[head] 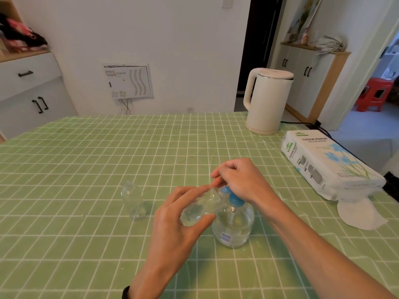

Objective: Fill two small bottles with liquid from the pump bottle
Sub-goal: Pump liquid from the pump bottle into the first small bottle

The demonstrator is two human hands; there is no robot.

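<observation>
A clear pump bottle (234, 227) with a blue pump head (235, 200) stands on the green checked tablecloth near the middle. My right hand (241, 180) rests on top of the pump head, fingers curled over it. My left hand (181, 221) holds a small clear bottle (199, 209) tilted, its mouth up against the pump's spout. A second small clear bottle (132, 201) stands upright and uncapped on the cloth to the left, apart from both hands.
A white electric kettle (266, 100) stands at the back right with its cord trailing right. A pack of tissue paper (328, 165) lies at the right edge, a loose tissue (360, 214) in front of it. The table (64, 169) stretches left.
</observation>
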